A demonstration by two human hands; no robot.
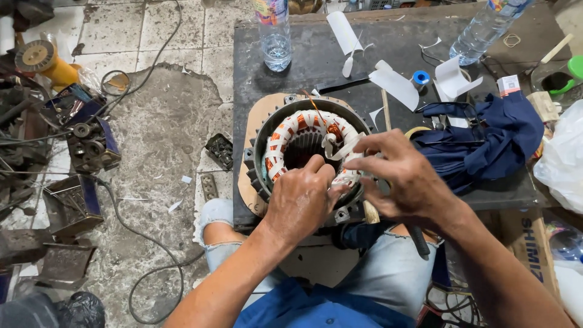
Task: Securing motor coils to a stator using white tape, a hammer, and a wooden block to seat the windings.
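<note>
A round motor stator (pixel 303 143) with copper windings wrapped in white tape sits in its dark metal housing (pixel 260 152) on a dark table (pixel 316 54), at the near edge. My left hand (pixel 300 197) rests on the near side of the windings, fingers curled, pressing the tape. My right hand (pixel 398 176) pinches a strip of white tape (pixel 340 149) at the right side of the winding ring. A thin orange wire (pixel 316 109) sticks up from the far side of the coils.
Two clear plastic bottles (pixel 276 36) (pixel 486 27) stand at the back of the table. White paper strips (pixel 395 82), a small blue spool (pixel 419 79) and a dark blue cloth (pixel 486 136) lie to the right. Metal parts and cables (pixel 79 140) litter the floor at left.
</note>
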